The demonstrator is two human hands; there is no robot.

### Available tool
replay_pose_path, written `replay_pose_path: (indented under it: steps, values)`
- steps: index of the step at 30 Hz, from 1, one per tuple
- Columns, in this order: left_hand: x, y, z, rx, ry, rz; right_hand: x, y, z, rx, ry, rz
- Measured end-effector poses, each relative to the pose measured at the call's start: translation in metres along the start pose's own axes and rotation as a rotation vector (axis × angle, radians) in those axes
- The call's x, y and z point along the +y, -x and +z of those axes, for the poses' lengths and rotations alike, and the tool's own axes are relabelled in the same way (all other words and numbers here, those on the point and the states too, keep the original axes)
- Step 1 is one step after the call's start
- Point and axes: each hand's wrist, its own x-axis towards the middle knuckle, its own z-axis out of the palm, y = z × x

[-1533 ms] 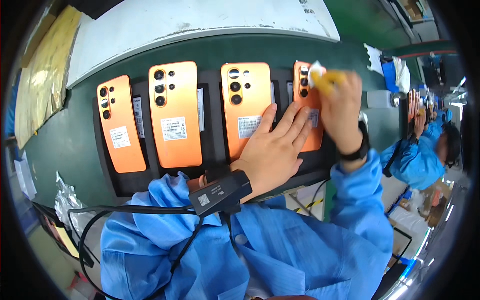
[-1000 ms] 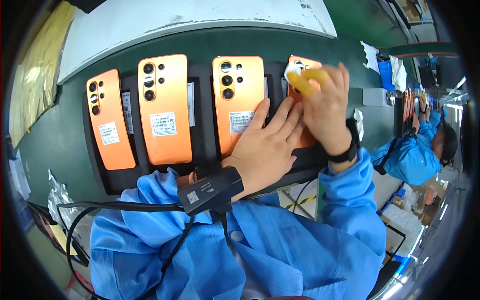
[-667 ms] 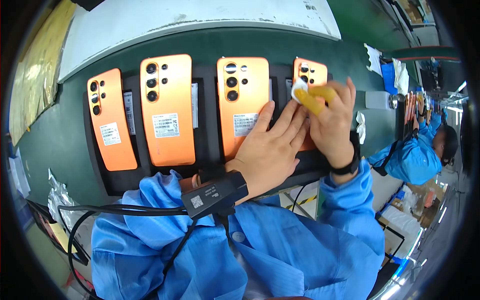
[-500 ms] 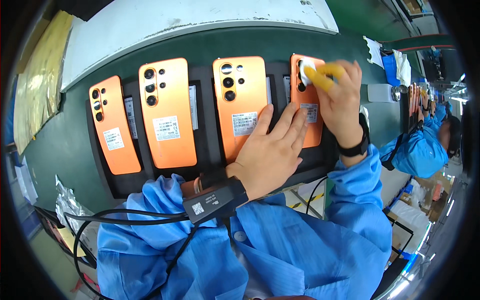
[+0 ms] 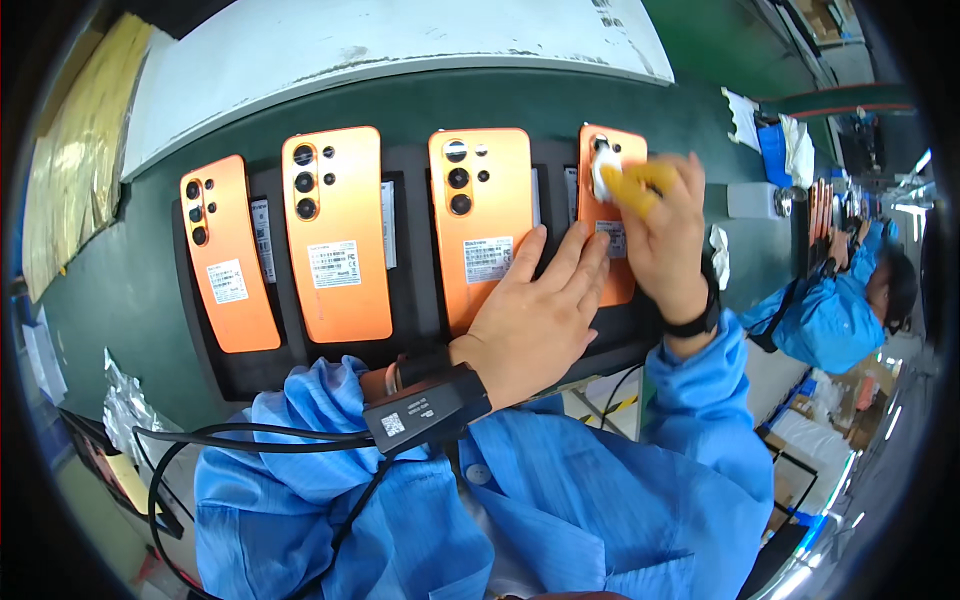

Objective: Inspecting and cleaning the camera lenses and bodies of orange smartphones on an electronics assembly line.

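The right hand [image 5: 668,228] pinches a white wipe [image 5: 604,176] between fingers in yellow covers [image 5: 630,190]; the wipe lies against the camera lenses of the rightmost orange phone [image 5: 622,278]. The left hand [image 5: 535,305] is spread flat, palm down, fingertips at that phone's lower left side, partly over its white label [image 5: 615,240]. The phone lies back up at the right end of a black tray [image 5: 411,300] on the green table [image 5: 100,300]; the left hand also overlaps the lower right of the neighbouring phone [image 5: 482,215].

To wipe well, brace the phone with light, even fingertip pressure, clear of the lenses. Apply the flat face of the wipe to each lens in turn (a bunched fold may miss the edges). Use gentle force, and avoid rubbing the label, which could scuff.
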Motion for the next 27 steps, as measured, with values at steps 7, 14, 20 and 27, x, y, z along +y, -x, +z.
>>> replay_pose_path:
  steps: [7, 14, 20, 27]
  values:
    - [0.000, -0.003, 0.000, -0.009, -0.004, 0.009, 0.007, -0.025, 0.009, 0.057, 0.080, -0.065]
    - [-0.001, -0.001, -0.001, -0.009, 0.000, 0.006, -0.005, -0.009, 0.001, 0.021, 0.146, 0.096]
    - [-0.001, 0.002, 0.000, 0.015, 0.012, -0.001, 0.001, -0.028, 0.012, 0.089, 0.316, 0.085]
    - [0.000, -0.001, 0.002, 0.006, 0.008, 0.031, -0.023, 0.014, -0.002, 0.015, 0.287, 0.108]
